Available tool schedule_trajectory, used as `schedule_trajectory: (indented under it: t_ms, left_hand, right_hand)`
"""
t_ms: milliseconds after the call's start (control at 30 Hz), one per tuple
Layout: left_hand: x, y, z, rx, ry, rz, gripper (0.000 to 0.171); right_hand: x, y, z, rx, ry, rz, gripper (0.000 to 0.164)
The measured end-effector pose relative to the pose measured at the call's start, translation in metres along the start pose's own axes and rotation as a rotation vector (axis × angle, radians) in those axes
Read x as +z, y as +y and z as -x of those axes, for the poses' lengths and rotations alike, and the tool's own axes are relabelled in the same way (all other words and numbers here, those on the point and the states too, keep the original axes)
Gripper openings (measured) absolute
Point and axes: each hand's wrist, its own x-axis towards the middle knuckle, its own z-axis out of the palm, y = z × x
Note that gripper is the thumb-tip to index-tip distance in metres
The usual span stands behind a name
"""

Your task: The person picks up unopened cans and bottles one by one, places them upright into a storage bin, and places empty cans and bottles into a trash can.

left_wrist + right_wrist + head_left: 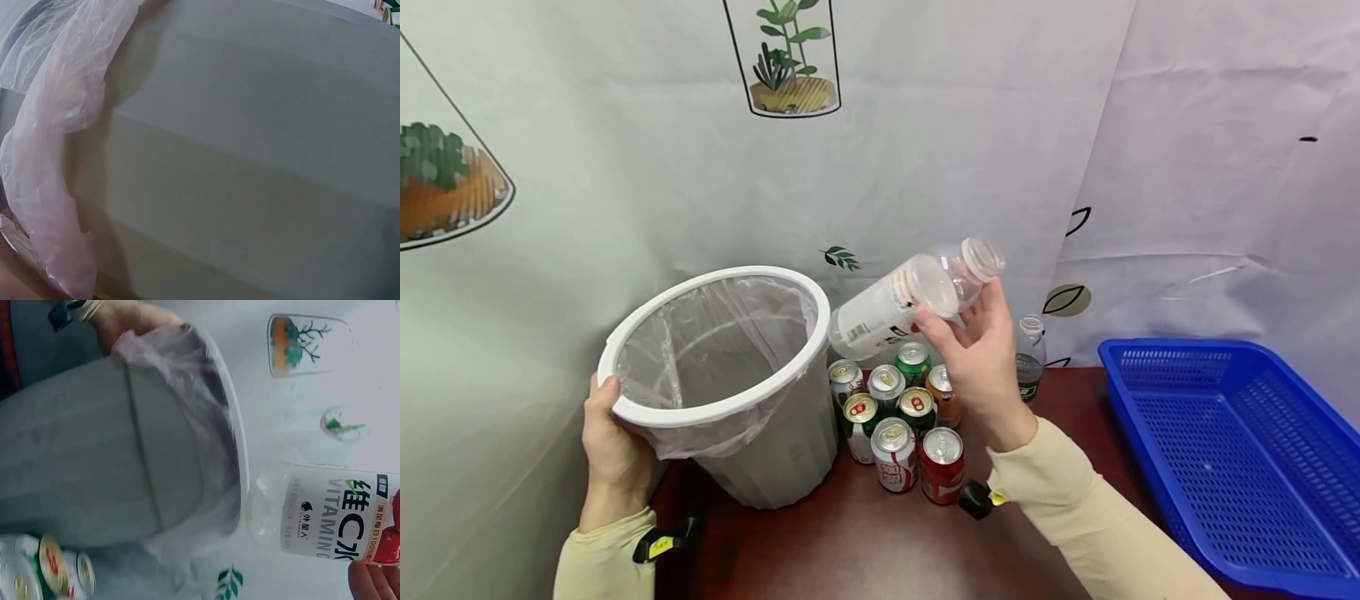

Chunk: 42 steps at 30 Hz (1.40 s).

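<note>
My left hand grips the left side of a grey trash bin, its thumb at the white rim. The bin is tilted and lined with a clear plastic bag, whose edge folds over outside. In the left wrist view, the bag's overhang hangs along the bin wall. My right hand holds a clear plastic bottle near its shoulder, aslant, with its base toward the bin's right rim. The bottle has no visible cap; its label reads "Vitamin C".
Several drink cans stand grouped right of the bin on the dark red table. Another clear bottle stands behind my right wrist. A blue plastic basket sits at the right. A patterned cloth backdrop hangs close behind.
</note>
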Motion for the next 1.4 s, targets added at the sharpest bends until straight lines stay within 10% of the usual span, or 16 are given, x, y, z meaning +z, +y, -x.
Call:
schedule_trajectory:
  t_ms: [667,1033,1400]
  left_hand:
    - [-0.001,0.001,0.0,-0.002,0.001,-0.008,0.036]
    - [0.0,0.001,0.0,-0.001,-0.013,-0.038,0.037]
    - [-0.001,0.002,0.001,0.002,-0.018,-0.051,0.038]
  right_hand:
    - [0.063,0.002,-0.022,0.023,-0.144,-0.023,0.058]
    - [0.091,0.023,-0.007,0.093,-0.331,0.175,0.066]
    - [0.12,0.045,0.0,-0.109,-0.459,0.542,0.071]
